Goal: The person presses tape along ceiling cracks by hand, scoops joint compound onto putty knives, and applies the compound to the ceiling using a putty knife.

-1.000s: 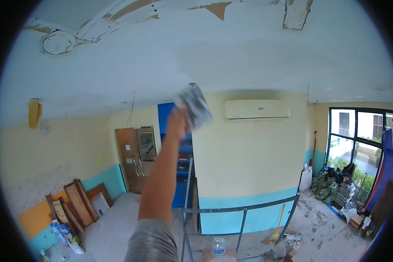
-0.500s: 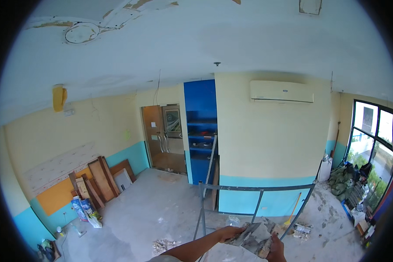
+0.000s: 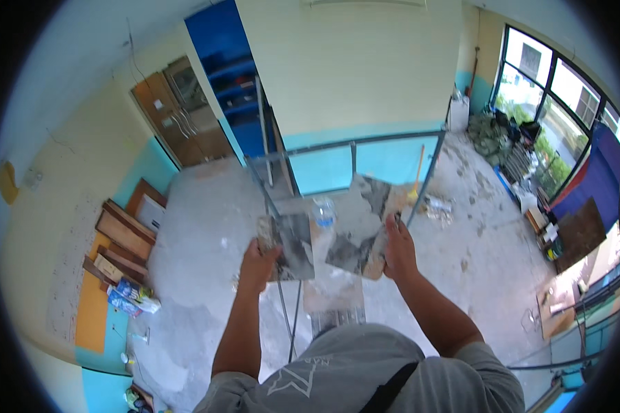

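Note:
My left hand (image 3: 257,267) is closed around the handle of a plastering trowel (image 3: 297,241). Its rectangular grey blade is streaked with plaster. On the right, my right hand (image 3: 400,249) grips the edge of a flat plate (image 3: 348,256) smeared with pale grey plaster, dark metal showing through in patches. How its handle is shaped is hidden under the fingers and plaster. The two tools are held apart in front of my chest, with a small gap between them.
A metal scaffold rail (image 3: 386,138) runs in front of me, high above the floor. Below stand a clear plastic bottle (image 3: 324,212) and a yellow-handled broom (image 3: 418,172). Boards (image 3: 124,234) lean at the left wall; sacks and debris (image 3: 496,141) lie by the window.
My view has tipped from the ceiling down toward the floor. My hands, close together before, have moved apart, separating the trowel from the plaster-covered plate.

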{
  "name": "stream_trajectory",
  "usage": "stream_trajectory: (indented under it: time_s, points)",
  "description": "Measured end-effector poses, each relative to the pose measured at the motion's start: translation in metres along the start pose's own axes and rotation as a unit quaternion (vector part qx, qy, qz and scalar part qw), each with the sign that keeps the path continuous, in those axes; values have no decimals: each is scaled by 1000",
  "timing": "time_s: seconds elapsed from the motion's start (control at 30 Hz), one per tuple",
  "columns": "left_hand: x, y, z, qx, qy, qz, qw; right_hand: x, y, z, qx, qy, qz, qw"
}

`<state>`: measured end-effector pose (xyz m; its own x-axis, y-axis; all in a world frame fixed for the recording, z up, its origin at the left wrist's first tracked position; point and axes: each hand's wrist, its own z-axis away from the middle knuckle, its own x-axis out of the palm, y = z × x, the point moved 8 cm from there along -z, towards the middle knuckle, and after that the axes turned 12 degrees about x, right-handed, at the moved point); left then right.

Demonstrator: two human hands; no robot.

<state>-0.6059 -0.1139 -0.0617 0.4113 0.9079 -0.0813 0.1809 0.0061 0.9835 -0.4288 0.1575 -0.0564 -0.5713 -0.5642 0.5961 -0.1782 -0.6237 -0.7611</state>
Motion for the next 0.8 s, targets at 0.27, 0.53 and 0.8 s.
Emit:
stream_trajectory:
  time_s: [0.27,0.53,0.8]
  points:
    - [50,86,9,129,-36,-98,986,-4,3,-6,-42,-14,26,999]
    - [74,103,-5,161,-58,-191,966,-2,-7,-4,-168,-23,222,960]
    - [74,110,-38,233,-40,-208,949,-10,-9,-23,-193,-23,286,938]
